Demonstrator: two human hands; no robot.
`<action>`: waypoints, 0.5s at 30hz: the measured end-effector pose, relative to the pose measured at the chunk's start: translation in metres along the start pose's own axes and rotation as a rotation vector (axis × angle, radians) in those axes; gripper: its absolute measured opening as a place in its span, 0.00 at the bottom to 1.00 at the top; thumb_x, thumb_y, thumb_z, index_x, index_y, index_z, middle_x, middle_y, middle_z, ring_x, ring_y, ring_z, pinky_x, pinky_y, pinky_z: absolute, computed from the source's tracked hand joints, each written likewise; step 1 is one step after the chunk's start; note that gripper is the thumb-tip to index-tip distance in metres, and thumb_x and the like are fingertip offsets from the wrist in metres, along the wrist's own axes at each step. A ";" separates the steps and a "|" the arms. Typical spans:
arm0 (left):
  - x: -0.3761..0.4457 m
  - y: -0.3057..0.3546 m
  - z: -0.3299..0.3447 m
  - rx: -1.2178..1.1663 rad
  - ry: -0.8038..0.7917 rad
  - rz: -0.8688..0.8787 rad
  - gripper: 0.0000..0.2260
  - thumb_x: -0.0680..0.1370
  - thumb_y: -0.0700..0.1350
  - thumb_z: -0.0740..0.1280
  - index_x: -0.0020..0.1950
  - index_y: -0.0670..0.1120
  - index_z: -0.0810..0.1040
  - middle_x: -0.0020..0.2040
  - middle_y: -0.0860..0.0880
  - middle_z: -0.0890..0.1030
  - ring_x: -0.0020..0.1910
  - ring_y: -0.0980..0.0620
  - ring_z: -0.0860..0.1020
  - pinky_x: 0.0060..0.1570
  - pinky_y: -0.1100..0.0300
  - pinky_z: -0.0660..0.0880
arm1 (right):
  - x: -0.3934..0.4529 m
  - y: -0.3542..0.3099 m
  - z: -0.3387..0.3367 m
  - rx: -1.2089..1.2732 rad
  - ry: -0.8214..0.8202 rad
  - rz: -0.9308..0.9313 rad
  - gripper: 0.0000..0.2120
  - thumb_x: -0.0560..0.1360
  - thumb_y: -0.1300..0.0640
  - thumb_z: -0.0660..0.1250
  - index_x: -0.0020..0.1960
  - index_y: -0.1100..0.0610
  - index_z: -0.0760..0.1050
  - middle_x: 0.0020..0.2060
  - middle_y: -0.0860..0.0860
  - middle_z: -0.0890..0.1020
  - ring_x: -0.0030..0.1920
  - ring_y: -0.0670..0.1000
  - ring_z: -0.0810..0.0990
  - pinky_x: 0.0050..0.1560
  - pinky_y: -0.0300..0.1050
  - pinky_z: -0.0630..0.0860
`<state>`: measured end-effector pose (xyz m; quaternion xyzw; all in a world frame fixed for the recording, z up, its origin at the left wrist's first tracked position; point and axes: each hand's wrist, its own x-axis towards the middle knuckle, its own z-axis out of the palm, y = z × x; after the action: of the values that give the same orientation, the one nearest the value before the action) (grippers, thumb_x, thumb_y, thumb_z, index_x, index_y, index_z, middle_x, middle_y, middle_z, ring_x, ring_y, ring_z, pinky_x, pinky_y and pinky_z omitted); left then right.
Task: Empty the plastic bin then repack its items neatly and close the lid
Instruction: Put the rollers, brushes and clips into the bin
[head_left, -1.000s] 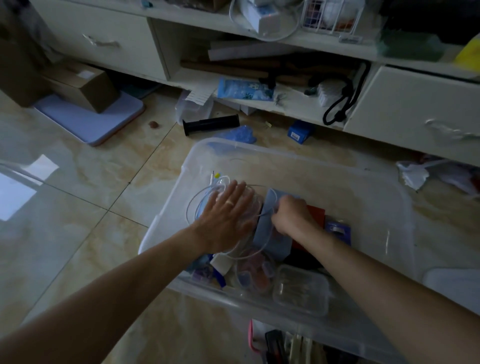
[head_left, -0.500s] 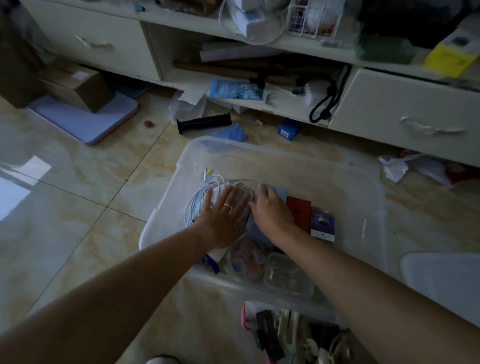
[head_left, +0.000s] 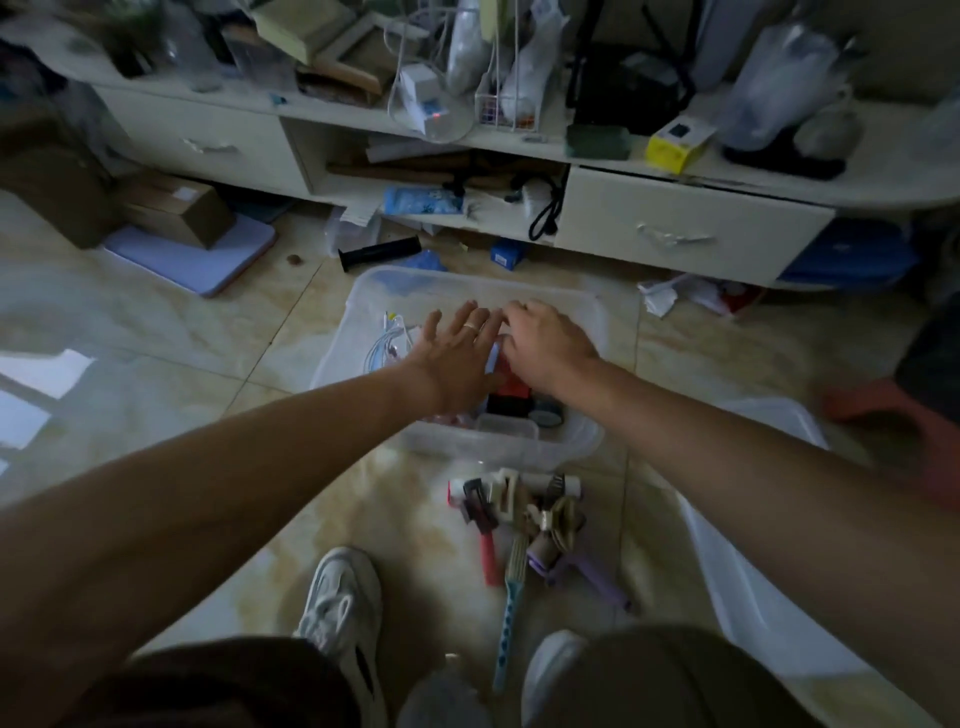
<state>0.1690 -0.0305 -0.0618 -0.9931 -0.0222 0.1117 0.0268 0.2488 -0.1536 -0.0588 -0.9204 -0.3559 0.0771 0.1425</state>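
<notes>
We reach both hands into the clear plastic bin (head_left: 582, 441) on the floor: left hand (head_left: 457, 348) flat, steadying the cables (head_left: 384, 348); right hand (head_left: 545, 343) curled, hold unclear.

Cardboard box (head_left: 179, 208) sits on a pale board (head_left: 208, 254); yellow box (head_left: 678, 140) up on the cabinet (head_left: 691, 228); black tube (head_left: 379, 253) on the floor.

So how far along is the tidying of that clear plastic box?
Partway through repacking, it seems. The clear plastic bin already holds white cables, a red box and a small clear container. Both hands, left and right, are over them. A pile of hair clips and combs waits on the floor, and the translucent lid lies beside it, off.
</notes>
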 end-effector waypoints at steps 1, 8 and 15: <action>-0.013 0.011 -0.006 0.004 0.047 0.017 0.35 0.81 0.59 0.56 0.80 0.43 0.47 0.79 0.43 0.55 0.78 0.44 0.52 0.74 0.43 0.55 | -0.017 0.002 -0.007 0.004 0.011 -0.010 0.14 0.81 0.52 0.61 0.62 0.59 0.73 0.57 0.58 0.77 0.55 0.61 0.78 0.52 0.54 0.77; -0.075 0.086 0.014 -0.058 0.131 0.075 0.26 0.74 0.50 0.65 0.70 0.44 0.66 0.67 0.42 0.69 0.66 0.41 0.68 0.59 0.46 0.70 | -0.115 0.038 -0.011 0.067 -0.062 -0.063 0.09 0.79 0.53 0.61 0.52 0.57 0.76 0.52 0.57 0.80 0.51 0.60 0.79 0.47 0.52 0.77; -0.079 0.104 0.097 -0.301 -0.253 -0.011 0.19 0.78 0.47 0.62 0.68 0.45 0.68 0.62 0.42 0.72 0.60 0.42 0.74 0.59 0.46 0.74 | -0.153 0.093 0.065 0.066 -0.377 0.113 0.08 0.77 0.52 0.64 0.52 0.55 0.75 0.50 0.54 0.80 0.49 0.55 0.79 0.49 0.51 0.78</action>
<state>0.0745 -0.1340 -0.1446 -0.9639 -0.0471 0.2309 -0.1244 0.1795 -0.3090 -0.1435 -0.9029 -0.3215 0.2676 0.0986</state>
